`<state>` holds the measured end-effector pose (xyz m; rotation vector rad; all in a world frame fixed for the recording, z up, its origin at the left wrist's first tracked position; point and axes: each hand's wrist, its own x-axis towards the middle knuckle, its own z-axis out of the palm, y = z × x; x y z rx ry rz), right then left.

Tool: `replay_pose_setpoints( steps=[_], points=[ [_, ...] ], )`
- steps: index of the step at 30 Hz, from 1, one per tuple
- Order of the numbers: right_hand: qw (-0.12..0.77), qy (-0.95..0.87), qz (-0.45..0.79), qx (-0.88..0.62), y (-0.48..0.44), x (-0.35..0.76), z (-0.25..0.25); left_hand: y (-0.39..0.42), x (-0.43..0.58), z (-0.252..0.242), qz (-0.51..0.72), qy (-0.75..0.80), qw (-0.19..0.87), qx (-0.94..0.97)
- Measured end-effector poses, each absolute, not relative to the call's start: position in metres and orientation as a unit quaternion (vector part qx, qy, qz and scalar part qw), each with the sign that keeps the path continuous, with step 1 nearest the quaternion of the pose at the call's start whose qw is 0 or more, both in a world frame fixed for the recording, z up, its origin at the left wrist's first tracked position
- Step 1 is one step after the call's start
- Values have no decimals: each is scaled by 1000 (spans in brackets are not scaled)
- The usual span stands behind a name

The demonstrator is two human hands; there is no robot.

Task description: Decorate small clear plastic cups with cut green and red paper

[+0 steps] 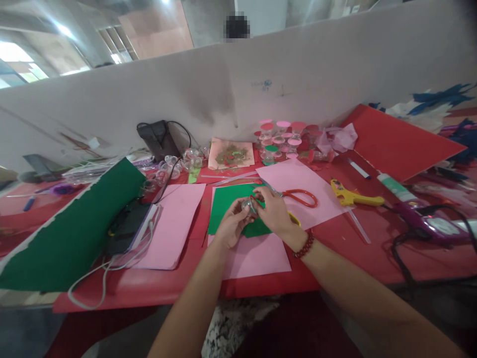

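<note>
Between my two hands is a small clear plastic piece point(247, 204), rounded like a cup or bottle end. My left hand point(234, 223) is closed around it from the left. The fingers of my right hand point(274, 211) pinch at its right side, where a small dark red bit shows; what exactly they grip is partly hidden. Beneath both hands lie green sheets point(223, 206) on top of a pink sheet point(257, 258). Red-handled scissors point(301, 197) rest just beyond my right hand, and a yellow ring-shaped handle point(294, 219) peeks out by my right wrist.
On the right are a yellow glue gun point(354, 198), a marker point(359, 169) and a purple device with a cable point(439, 223). Finished-looking clear pieces with coloured discs point(281, 139) stand at the back. Leftward lie a phone point(130, 226), pink sheets point(175, 228) and a green board point(74, 233).
</note>
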<state>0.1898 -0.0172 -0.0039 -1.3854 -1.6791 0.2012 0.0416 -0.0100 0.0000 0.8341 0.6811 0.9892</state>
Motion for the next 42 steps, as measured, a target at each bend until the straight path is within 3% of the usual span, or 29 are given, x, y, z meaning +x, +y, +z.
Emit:
replay_pose_setpoints(
  steps=[10,19,26,33,42],
  points=[
    [568,-595,273,-499,-8,190,-15,-8,36,1,444,307,766,349],
    [585,-501,440,-462,-4,190,-12,-4,33,4,459,303,796,252],
    [589,-555,328,-488,-4,193,-12,-3,34,3,489,315,770,263],
    [504,-619,245,-551,-14,190,0,-5,34,-1,472,294,759,339],
    [468,-633,153,-598,-18,187,-1,-8,38,-1,471,329,724,382]
  ],
)
